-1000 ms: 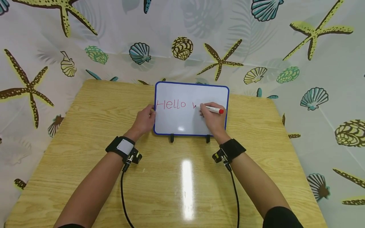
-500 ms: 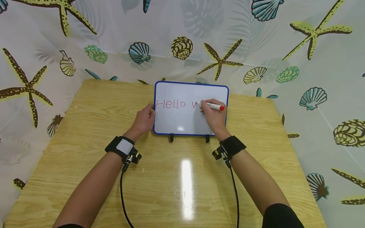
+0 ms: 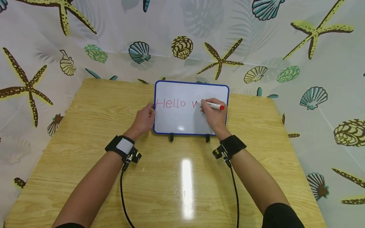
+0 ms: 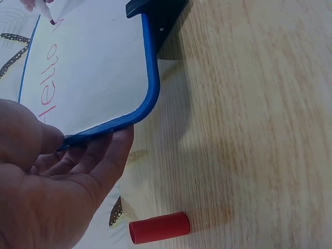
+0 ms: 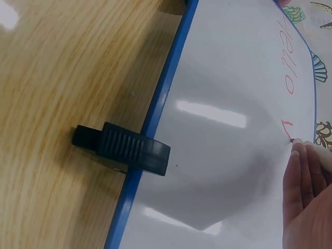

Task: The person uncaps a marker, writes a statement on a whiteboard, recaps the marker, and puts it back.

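- The writing is judged to be partway along: the red handwritten word "Hello" point(image 3: 170, 103) is finished between the hands, and after a gap a v-shaped red mark point(image 3: 194, 104) is set down just beside the right fingertips.
- Whatever belongs after that mark is left unwritten; the second word is judged incomplete.
- The rectangular white whiteboard with a blue rounded frame point(image 3: 176, 122) is placed between the hands, leaning back, its lower edge held by two black plastic clips point(image 3: 171, 137).
- Its surface is seen as glossy, streaked with reflections and bare below the lettering.
- The board's left edge is pinched by the left hand point(image 3: 144, 119), thumb in front, fingers behind.
- The slim white marker with a red end point(image 3: 215, 105) is gripped by the right hand point(image 3: 214, 114), its dark tip put at the mark's end.
- A hollow red plastic cap point(image 4: 160, 228) is seen lying near the left hand.
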`<state>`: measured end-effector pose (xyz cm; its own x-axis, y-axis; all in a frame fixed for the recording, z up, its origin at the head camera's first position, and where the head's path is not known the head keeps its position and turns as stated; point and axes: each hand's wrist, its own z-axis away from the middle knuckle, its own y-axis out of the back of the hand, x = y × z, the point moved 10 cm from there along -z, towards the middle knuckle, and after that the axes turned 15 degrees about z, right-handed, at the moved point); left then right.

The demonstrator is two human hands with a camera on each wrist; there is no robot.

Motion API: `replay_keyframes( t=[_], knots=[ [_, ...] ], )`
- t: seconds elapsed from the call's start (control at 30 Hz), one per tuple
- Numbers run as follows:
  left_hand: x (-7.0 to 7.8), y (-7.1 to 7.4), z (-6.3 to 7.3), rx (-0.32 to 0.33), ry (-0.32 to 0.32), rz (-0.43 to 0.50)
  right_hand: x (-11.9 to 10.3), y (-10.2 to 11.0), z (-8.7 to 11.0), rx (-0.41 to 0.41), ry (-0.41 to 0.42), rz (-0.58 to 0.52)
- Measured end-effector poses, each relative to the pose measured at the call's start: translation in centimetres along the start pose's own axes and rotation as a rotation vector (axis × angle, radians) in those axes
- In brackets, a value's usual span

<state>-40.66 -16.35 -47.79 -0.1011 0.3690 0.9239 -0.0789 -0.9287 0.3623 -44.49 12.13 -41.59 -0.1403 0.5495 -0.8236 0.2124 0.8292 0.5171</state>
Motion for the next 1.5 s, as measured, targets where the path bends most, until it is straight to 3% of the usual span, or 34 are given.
replay_keyframes(
  t=[0.53, 0.87, 1.5],
  knots=[
    [0.4, -0.2, 0.0, -0.005, 0.005, -0.007, 0.3, 0.4, 1.0, 0.005, 0.019, 0.016],
    [0.1, -0.1, 0.0, -0.004, 0.002, -0.019, -2.2, 1.3, 2.6, -0.001, 0.023, -0.003],
    [0.1, -0.1, 0.0, -0.005, -0.003, -0.014, -2.3, 1.3, 2.6, 0.004, 0.036, -0.018]
  ],
)
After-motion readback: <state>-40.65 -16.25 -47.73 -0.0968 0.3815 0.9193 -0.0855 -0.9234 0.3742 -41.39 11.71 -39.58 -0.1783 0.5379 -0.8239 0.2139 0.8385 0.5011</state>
